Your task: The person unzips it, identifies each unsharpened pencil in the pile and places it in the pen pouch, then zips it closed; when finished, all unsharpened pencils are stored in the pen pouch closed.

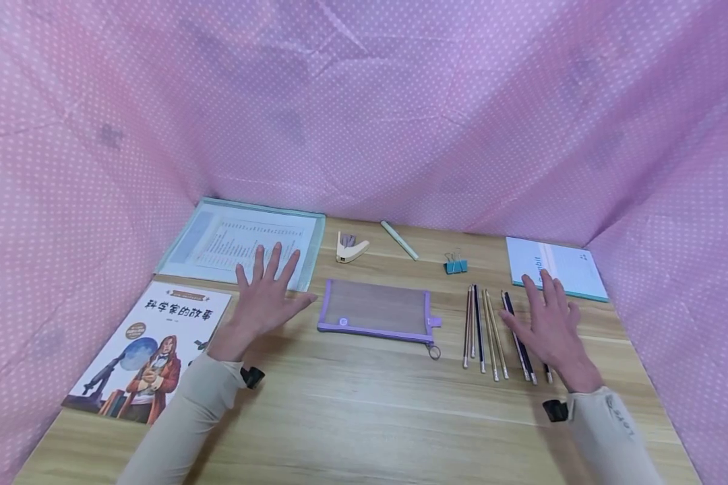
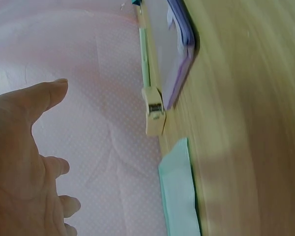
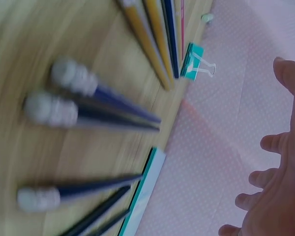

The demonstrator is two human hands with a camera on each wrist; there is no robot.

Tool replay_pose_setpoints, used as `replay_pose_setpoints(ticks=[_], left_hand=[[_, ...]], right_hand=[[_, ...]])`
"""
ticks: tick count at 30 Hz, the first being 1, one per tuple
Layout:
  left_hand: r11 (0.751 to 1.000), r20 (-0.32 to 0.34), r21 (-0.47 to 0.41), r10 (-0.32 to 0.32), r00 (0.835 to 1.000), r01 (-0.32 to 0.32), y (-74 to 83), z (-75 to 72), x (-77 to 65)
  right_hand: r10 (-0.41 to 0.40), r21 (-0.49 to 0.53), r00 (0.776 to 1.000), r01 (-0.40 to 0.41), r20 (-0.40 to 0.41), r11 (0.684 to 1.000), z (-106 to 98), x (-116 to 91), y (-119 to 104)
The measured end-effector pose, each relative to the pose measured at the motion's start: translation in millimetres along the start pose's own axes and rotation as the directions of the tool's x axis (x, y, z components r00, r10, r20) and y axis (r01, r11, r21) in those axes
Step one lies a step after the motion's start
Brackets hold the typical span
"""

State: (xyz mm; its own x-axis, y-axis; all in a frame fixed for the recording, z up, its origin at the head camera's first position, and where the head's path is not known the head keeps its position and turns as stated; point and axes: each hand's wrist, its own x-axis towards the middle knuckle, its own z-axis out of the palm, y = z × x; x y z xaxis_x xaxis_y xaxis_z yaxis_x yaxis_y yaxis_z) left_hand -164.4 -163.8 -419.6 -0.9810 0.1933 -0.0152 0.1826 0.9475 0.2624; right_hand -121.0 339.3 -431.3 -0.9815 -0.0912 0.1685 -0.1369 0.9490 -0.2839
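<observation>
My left hand (image 1: 263, 303) hovers with fingers spread over the edges of a clear document folder (image 1: 185, 252) and a book (image 1: 188, 313) with a coat-clad figure on its cover. To its right lies a flat mesh zip pouch (image 1: 376, 306) with purple trim and a key ring. My right hand (image 1: 549, 330), fingers apart, is held above several pencils (image 1: 478, 330), hiding part of the rightmost ones. In the right wrist view, the white erasers of dark pencils (image 3: 115, 101) point toward the camera. Neither hand holds anything.
Behind the pouch lie a small cream stapler (image 1: 353, 252), a pale green pen (image 1: 399, 240) and a teal binder clip (image 1: 456, 267). A light blue notebook (image 1: 573, 269) is at the back right. Pink dotted cloth (image 1: 364, 135) hangs round the back and sides of the wooden table (image 1: 364, 417).
</observation>
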Motion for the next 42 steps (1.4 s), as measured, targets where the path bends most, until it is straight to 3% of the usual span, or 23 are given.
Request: replay_pose_setpoints(ticks=[11,22,31,37,42], left_hand=[[0.998,-0.002,0.010,0.057,0.998,-0.057,20.7,16.9,-3.4],[0.994,-0.003,-0.030,0.102,0.995,-0.102,40.8,35.3,-5.7],[0.989,0.032,-0.051,0.139,0.990,-0.137,56.4,46.3,-7.1],[0.986,0.063,-0.009,0.165,0.984,-0.165,64.5,56.8,-7.9],[0.979,0.079,-0.028,0.204,0.976,-0.202,69.9,62.9,-9.4]], right_hand=[[-0.031,0.051,0.999,0.032,-0.009,0.998,17,7,-31],[-0.077,0.010,0.997,0.077,0.001,0.997,39,15,-57],[-0.094,0.026,0.993,0.092,0.068,0.995,55,20,-80],[-0.097,0.054,0.985,0.090,0.144,0.994,63,20,-93],[-0.075,0.056,0.974,0.065,0.213,0.996,68,20,-102]])
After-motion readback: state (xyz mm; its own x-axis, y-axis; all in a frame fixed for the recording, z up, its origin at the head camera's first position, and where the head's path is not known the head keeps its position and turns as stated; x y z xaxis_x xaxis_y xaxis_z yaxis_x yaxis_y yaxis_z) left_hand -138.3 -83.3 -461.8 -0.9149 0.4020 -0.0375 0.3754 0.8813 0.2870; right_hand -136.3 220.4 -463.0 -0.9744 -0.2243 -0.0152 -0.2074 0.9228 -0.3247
